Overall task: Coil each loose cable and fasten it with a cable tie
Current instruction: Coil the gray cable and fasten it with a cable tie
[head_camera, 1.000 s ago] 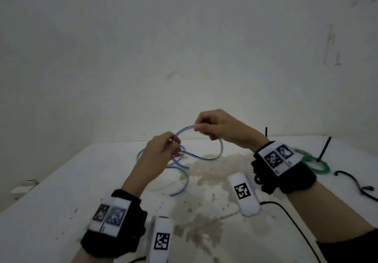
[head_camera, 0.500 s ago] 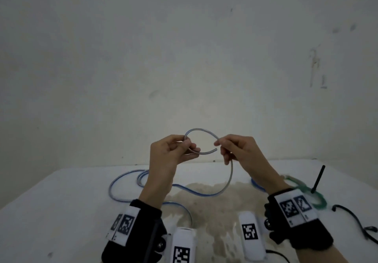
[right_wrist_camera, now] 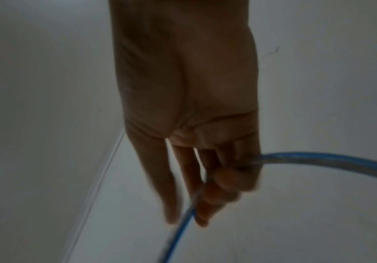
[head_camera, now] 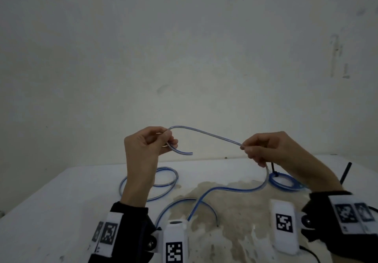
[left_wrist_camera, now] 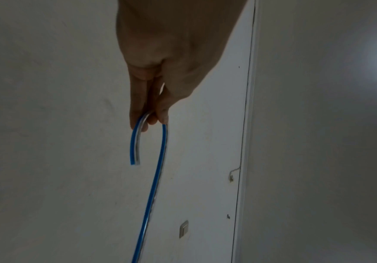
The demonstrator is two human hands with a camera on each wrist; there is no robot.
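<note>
1. The left hand point(head_camera: 147, 146) is pinching the blue cable point(head_camera: 204, 134) near its free end, thumb and fingers curled round it; the short cut end is curving out below the fingers.
2. In the left wrist view, the left hand point(left_wrist_camera: 160, 71) is gripping the top of a hook-shaped bend in the blue cable point(left_wrist_camera: 158, 170), with the cut tip hanging beside the long run.
3. The right hand point(head_camera: 266, 148) is holding the same cable further along, fingers curled round it, well apart from the left hand; the stretch between them is arching in the air above the surface point(head_camera: 51, 211).
4. In the right wrist view, the right hand point(right_wrist_camera: 189, 106) is enclosing the blue cable point(right_wrist_camera: 317, 158), which is passing through the curled fingers and leaving on both sides.
5. From the right hand the cable is dropping onto the surface and snaking in loose loops toward the near edge and behind the left forearm.
6. A coiled blue cable point(head_camera: 284, 182), fastened with a black cable tie point(head_camera: 273, 169), is lying on the surface just behind the right wrist.
</note>
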